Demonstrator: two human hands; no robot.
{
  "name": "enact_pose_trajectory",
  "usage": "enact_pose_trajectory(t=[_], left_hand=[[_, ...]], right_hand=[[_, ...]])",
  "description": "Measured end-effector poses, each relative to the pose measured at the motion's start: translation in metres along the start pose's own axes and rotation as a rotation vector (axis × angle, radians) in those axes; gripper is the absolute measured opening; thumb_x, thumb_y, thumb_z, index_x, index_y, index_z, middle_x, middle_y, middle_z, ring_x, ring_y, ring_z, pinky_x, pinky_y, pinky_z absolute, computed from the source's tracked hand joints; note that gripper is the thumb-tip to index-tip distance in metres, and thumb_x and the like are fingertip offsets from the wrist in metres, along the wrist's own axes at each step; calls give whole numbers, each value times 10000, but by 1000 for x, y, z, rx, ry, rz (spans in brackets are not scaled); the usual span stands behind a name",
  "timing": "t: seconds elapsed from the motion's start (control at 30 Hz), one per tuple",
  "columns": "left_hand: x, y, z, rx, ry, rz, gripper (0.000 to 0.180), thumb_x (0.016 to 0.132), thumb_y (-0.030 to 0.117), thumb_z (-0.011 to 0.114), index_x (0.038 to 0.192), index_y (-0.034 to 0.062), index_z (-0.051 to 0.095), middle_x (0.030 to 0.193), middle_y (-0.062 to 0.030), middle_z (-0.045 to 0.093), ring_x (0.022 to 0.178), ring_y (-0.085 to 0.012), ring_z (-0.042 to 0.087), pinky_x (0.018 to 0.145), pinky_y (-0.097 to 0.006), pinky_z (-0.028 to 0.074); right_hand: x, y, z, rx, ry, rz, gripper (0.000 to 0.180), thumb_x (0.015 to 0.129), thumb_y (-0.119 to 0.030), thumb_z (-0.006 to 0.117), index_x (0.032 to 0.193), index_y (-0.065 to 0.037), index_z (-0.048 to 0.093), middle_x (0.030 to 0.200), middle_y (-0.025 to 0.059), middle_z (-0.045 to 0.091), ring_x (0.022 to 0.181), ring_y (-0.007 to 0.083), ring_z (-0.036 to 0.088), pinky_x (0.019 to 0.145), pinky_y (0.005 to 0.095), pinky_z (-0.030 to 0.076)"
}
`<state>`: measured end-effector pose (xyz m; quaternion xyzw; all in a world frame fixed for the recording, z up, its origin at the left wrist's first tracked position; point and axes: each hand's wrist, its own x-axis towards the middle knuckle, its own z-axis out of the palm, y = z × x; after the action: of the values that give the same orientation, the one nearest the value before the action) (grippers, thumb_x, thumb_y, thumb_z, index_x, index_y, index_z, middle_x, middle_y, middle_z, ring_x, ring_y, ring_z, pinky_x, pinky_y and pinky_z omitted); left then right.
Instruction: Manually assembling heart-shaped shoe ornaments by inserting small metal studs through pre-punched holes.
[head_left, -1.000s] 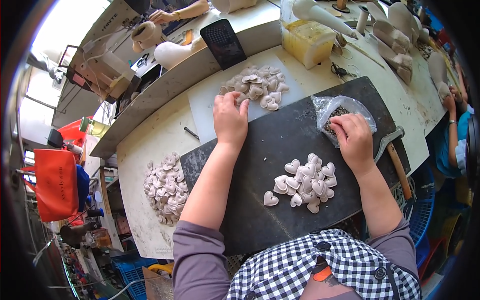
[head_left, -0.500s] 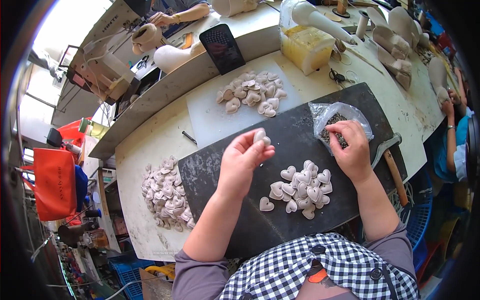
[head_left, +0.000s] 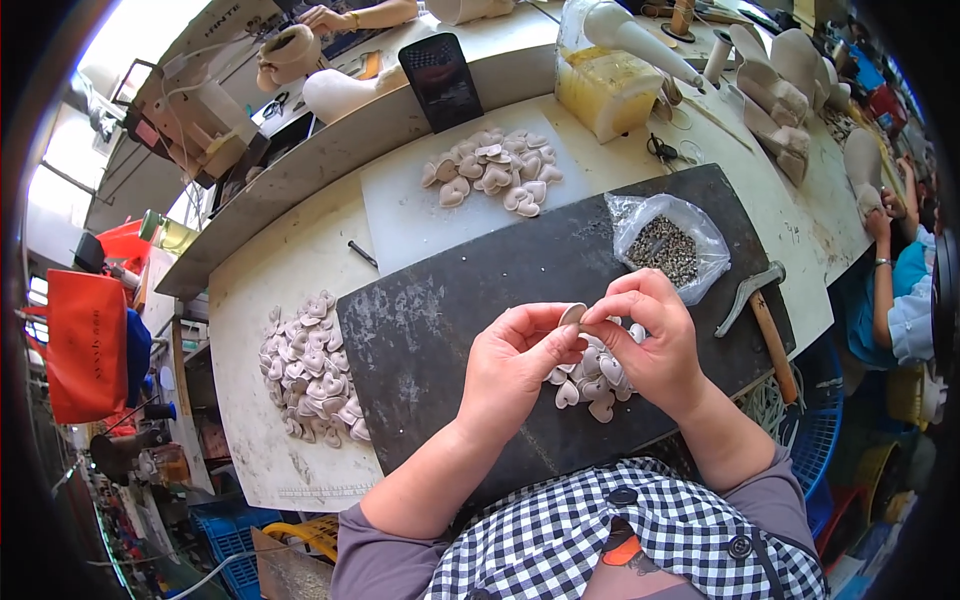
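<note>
Over the black work board [head_left: 440,310], my left hand [head_left: 510,365] pinches a pale, padded heart-shaped patch [head_left: 573,313] between thumb and fingers, turned edge-up. My right hand [head_left: 650,340] meets it there, thumb and fingertips pressed together at the heart's edge. Whatever those fingertips hold is too small or hidden to make out. Beneath both hands lies a small pile of stitched hearts [head_left: 600,390], partly covered by them. Beyond my right hand, a clear plastic bag [head_left: 712,262] lies spread around many tiny metallic studs [head_left: 662,250].
A hammer [head_left: 770,335] lies at the board's right edge. More hearts are heaped on a white sheet [head_left: 395,215] at the back and at left [head_left: 310,370]. A phone [head_left: 440,82] leans on the ledge; a yellowish block [head_left: 605,95] stands right of it. Co-workers' hands show at the edges.
My right hand has left the bag of studs and come nearer and left. My left hand has moved right and down with its heart, so the two hands now meet.
</note>
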<state>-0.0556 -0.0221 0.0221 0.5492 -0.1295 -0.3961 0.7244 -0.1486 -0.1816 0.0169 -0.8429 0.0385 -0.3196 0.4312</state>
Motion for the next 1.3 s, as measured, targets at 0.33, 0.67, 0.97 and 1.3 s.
enact_pose_trajectory(t=[0.33,0.67,0.97,1.3], left_hand=[[-9,-6,2,55,26,93,213,974,53,648,1160,-48,622,1083,-132,703,955,-172,702,863,-298,584],[-12,-9,3,30,44,122,179,947,10,667,1110,-47,619,1031,-114,710,894,-145,698,819,-274,579],[-12,9,4,749,83,326,202,884,47,745,1049,-4,640,940,-70,689,846,-122,688,742,-253,560],[126,10,-63,1188,243,697,239,930,32,586,1156,41,663,1073,-128,625,952,-323,618,859,-403,508]], right_hand=[[0,-2,2,-208,-10,-164,161,750,-12,779,869,-63,683,931,68,617,865,257,572,767,364,481],[1,-16,5,-283,-64,-190,195,787,-1,739,953,-41,646,936,91,618,868,270,596,770,367,498],[-5,-19,-3,42,-171,144,231,843,-3,686,1056,-51,609,873,86,655,781,246,673,706,338,533],[10,31,-26,-444,13,58,117,824,-83,732,930,-70,685,929,76,653,898,296,604,811,400,498]])
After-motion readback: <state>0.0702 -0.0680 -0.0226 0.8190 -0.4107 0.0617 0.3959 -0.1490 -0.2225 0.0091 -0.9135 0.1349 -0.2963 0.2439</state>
